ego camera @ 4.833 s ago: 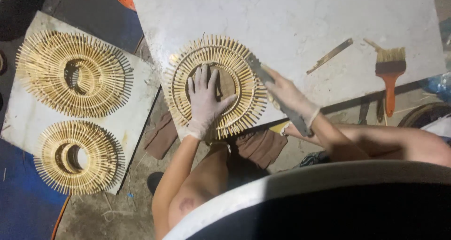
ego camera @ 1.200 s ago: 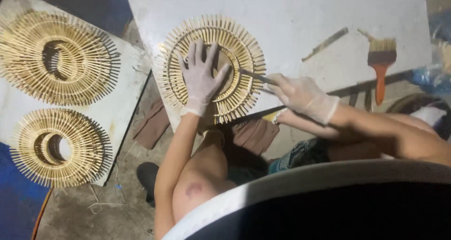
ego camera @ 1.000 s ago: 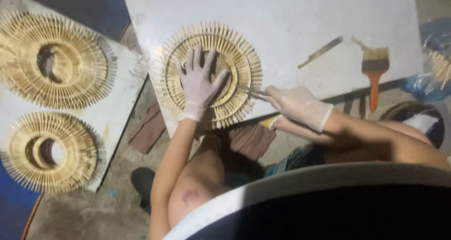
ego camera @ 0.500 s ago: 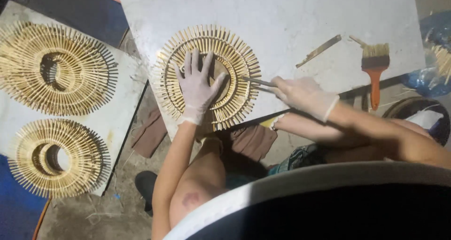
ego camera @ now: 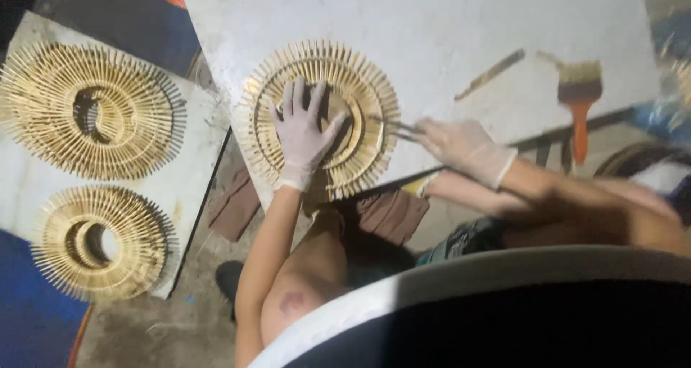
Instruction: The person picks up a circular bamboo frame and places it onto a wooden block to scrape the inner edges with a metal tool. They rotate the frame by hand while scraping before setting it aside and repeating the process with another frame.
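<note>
While the gloved left hand [ego camera: 306,134] lies flat, fingers spread, on the round stick wreath [ego camera: 320,116] at the white board's [ego camera: 446,29] near edge, the right hand [ego camera: 461,145] has its fingers closed around a thin tool [ego camera: 392,127] at the rim. The wreath looks nearly whole. Two finished wreaths [ego camera: 90,109] rest on a side board, pale, ribbed, ring-shaped. A brush [ego camera: 579,98] lies apart.

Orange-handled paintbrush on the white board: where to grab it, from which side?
Grip the orange-handled paintbrush by its narrow orange handle, coming from the white board's near edge. It lies flat, bristles pointing away, handle end overhanging that edge, so fingers can likely close around it freely.
</note>
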